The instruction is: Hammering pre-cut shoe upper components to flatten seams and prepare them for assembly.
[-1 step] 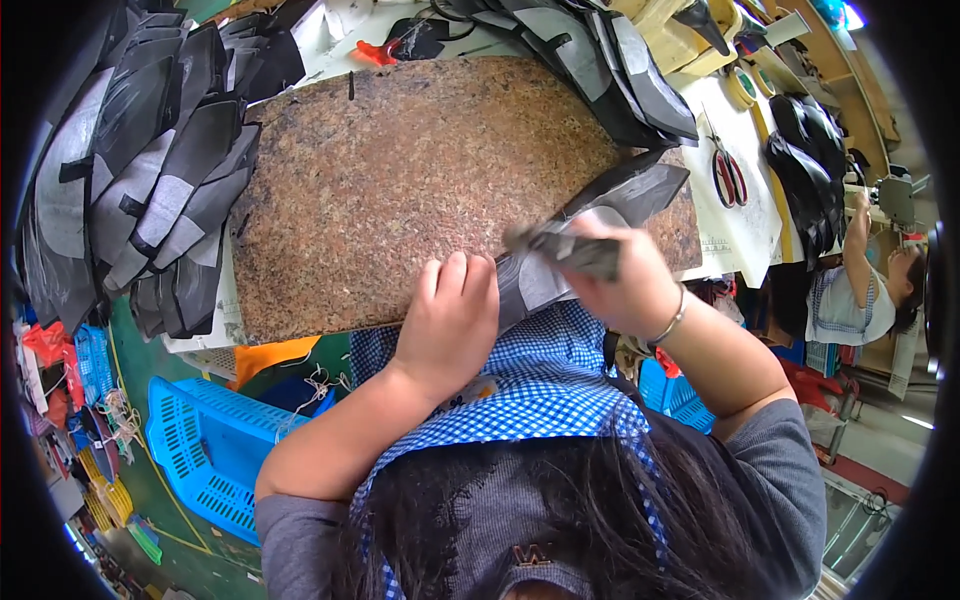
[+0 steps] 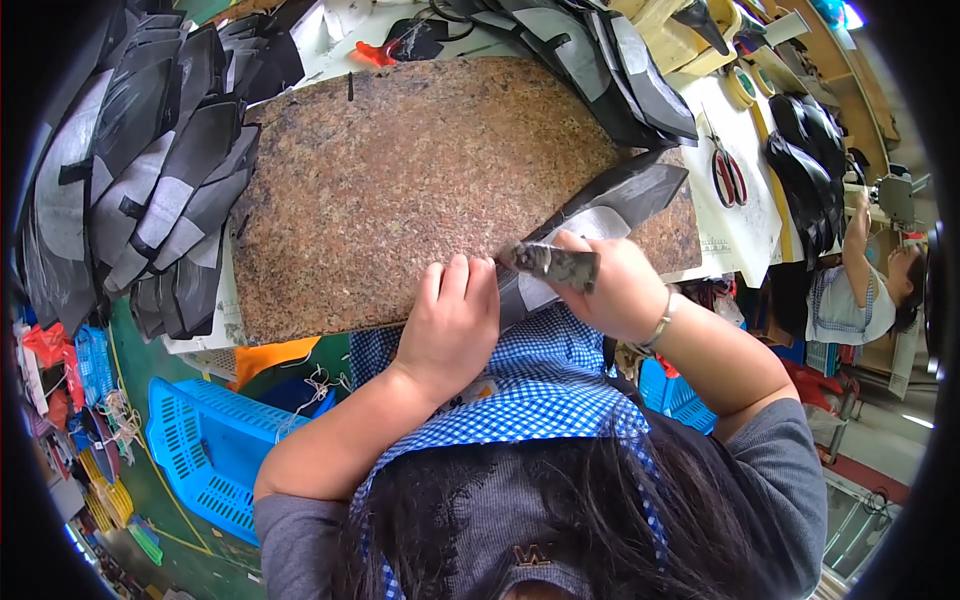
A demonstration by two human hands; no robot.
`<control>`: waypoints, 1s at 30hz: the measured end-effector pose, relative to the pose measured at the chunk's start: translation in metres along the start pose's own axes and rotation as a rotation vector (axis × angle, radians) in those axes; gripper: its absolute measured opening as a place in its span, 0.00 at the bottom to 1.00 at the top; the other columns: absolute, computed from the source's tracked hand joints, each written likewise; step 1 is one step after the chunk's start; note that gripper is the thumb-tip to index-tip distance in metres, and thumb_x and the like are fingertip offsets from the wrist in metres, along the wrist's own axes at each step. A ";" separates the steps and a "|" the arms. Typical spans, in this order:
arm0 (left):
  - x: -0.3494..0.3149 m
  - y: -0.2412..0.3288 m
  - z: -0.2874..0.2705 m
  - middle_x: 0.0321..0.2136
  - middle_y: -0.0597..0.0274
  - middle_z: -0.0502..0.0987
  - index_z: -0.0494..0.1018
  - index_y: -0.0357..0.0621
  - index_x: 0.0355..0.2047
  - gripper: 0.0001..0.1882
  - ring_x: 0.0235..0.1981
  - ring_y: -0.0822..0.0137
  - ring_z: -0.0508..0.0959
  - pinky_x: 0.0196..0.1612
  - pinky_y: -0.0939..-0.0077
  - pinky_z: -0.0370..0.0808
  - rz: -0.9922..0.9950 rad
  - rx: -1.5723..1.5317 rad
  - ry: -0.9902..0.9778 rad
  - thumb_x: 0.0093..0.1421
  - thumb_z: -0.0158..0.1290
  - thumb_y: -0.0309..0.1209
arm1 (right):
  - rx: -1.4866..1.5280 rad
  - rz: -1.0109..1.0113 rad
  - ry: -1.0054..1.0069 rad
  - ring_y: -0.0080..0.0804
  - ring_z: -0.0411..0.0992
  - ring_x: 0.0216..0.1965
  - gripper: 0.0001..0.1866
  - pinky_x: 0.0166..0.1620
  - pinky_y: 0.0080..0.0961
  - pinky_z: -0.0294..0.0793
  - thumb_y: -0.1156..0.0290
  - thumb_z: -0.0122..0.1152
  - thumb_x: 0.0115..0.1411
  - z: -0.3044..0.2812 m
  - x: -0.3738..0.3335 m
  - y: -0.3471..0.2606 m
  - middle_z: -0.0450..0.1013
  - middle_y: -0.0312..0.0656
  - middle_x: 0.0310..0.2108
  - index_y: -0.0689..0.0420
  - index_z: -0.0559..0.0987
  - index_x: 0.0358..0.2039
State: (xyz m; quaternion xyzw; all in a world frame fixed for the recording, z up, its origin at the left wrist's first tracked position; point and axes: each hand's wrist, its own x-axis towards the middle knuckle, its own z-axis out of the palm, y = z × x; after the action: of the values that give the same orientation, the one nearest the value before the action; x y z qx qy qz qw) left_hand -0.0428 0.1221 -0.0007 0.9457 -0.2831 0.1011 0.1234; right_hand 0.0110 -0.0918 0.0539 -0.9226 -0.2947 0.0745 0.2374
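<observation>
A black leather-like piece point(image 2: 655, 190) with a light grey patch lies slantwise over the right part of a brown speckled stone slab point(image 2: 420, 160), reaching its near edge. My left hand point(image 2: 450, 315) is closed at the near end of this piece, fingertips bent down at its edge; what lies under them is hidden. In my right hand point(image 2: 625, 290) is a hammer point(image 2: 555, 265) with a worn, dull grey head. The hammer's tip is just right of my left fingertips, over the piece. My right fingers hide its handle.
Stacks of similar black pieces lie at the left point(image 2: 165, 150) and far right point(image 2: 620, 70) of the slab. Red-handled scissors point(image 2: 728, 175) rest on the white table. A blue basket point(image 2: 200, 450) stands low left. Another person point(image 2: 850, 290) works at the right.
The hammer head has come down slightly toward my left fingertips and is less blurred. My right hand has shifted a little with it; my left hand stays in place.
</observation>
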 end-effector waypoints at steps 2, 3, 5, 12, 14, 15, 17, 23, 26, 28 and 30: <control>-0.003 0.001 0.002 0.42 0.57 0.72 0.73 0.33 0.47 0.19 0.47 0.61 0.71 0.48 0.59 0.68 0.056 0.165 -0.015 0.55 0.50 0.29 | 0.003 -0.046 0.016 0.51 0.75 0.25 0.15 0.28 0.45 0.74 0.72 0.62 0.53 0.009 0.004 0.008 0.73 0.48 0.22 0.59 0.69 0.39; -0.002 -0.001 0.002 0.42 0.57 0.72 0.73 0.33 0.47 0.19 0.47 0.61 0.71 0.48 0.59 0.68 0.055 0.166 -0.014 0.55 0.50 0.29 | 0.002 -0.047 0.016 0.51 0.75 0.25 0.15 0.28 0.45 0.74 0.72 0.62 0.53 0.007 0.003 0.006 0.73 0.48 0.22 0.59 0.69 0.39; -0.004 -0.004 0.002 0.42 0.59 0.73 0.74 0.37 0.47 0.18 0.47 0.61 0.72 0.48 0.59 0.67 0.017 0.051 -0.023 0.56 0.51 0.29 | -0.032 0.009 -0.037 0.52 0.75 0.25 0.14 0.29 0.46 0.74 0.72 0.60 0.54 0.000 0.000 -0.006 0.73 0.48 0.22 0.59 0.68 0.38; -0.005 -0.021 -0.004 0.37 0.66 0.75 0.78 0.45 0.40 0.11 0.41 0.62 0.75 0.45 0.61 0.68 -0.097 -0.214 0.104 0.55 0.56 0.27 | 0.002 -0.042 -0.075 0.53 0.75 0.24 0.14 0.28 0.46 0.73 0.70 0.61 0.54 0.006 0.011 -0.004 0.73 0.49 0.21 0.60 0.67 0.36; -0.010 -0.012 -0.004 0.37 0.65 0.75 0.77 0.45 0.40 0.11 0.41 0.61 0.75 0.44 0.61 0.69 -0.068 -0.126 0.090 0.56 0.56 0.27 | -0.012 -0.062 -0.148 0.52 0.75 0.24 0.14 0.28 0.45 0.73 0.72 0.61 0.53 0.010 0.007 -0.011 0.73 0.48 0.21 0.60 0.67 0.37; -0.012 -0.009 -0.005 0.37 0.64 0.75 0.77 0.44 0.41 0.11 0.40 0.60 0.76 0.44 0.61 0.69 -0.037 -0.042 0.077 0.56 0.56 0.27 | -0.009 -0.065 -0.149 0.52 0.75 0.24 0.14 0.28 0.45 0.73 0.72 0.61 0.53 0.010 0.007 -0.012 0.73 0.48 0.21 0.60 0.67 0.37; -0.013 -0.011 -0.004 0.37 0.62 0.75 0.76 0.43 0.41 0.11 0.40 0.59 0.76 0.43 0.62 0.69 -0.012 0.007 0.076 0.56 0.56 0.27 | -0.002 -0.064 -0.018 0.52 0.75 0.24 0.14 0.28 0.45 0.74 0.72 0.60 0.53 0.008 0.010 -0.012 0.73 0.49 0.22 0.59 0.67 0.37; -0.016 -0.026 -0.005 0.37 0.65 0.76 0.77 0.47 0.37 0.13 0.39 0.59 0.75 0.44 0.61 0.67 -0.299 -0.362 0.111 0.50 0.62 0.29 | -0.008 -0.042 -0.087 0.51 0.75 0.24 0.14 0.28 0.44 0.73 0.71 0.61 0.53 0.014 0.020 -0.005 0.72 0.48 0.19 0.61 0.67 0.35; -0.018 -0.018 -0.005 0.36 0.66 0.75 0.77 0.47 0.36 0.11 0.40 0.61 0.76 0.45 0.61 0.66 -0.219 -0.232 0.149 0.52 0.61 0.30 | 0.055 -0.093 -0.176 0.51 0.75 0.24 0.15 0.27 0.45 0.73 0.70 0.62 0.54 0.015 0.014 -0.012 0.73 0.48 0.20 0.60 0.66 0.37; -0.022 -0.013 0.002 0.36 0.66 0.74 0.76 0.47 0.38 0.10 0.42 0.62 0.76 0.46 0.58 0.66 -0.153 -0.085 0.203 0.54 0.59 0.32 | 0.029 -0.081 -0.121 0.51 0.75 0.24 0.16 0.27 0.45 0.73 0.70 0.62 0.53 0.016 0.018 -0.014 0.73 0.48 0.20 0.60 0.66 0.37; -0.024 -0.015 0.002 0.37 0.66 0.74 0.76 0.47 0.38 0.10 0.42 0.62 0.75 0.46 0.57 0.66 -0.148 -0.088 0.211 0.55 0.59 0.32 | 0.003 -0.064 -0.041 0.52 0.75 0.24 0.15 0.27 0.45 0.74 0.69 0.62 0.54 0.011 0.018 -0.019 0.73 0.48 0.21 0.60 0.66 0.36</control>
State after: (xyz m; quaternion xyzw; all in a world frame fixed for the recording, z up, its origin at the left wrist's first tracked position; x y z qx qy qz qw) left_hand -0.0539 0.1455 -0.0117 0.9417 -0.2024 0.1783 0.2009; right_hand 0.0133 -0.0633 0.0537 -0.9105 -0.3289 0.0864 0.2350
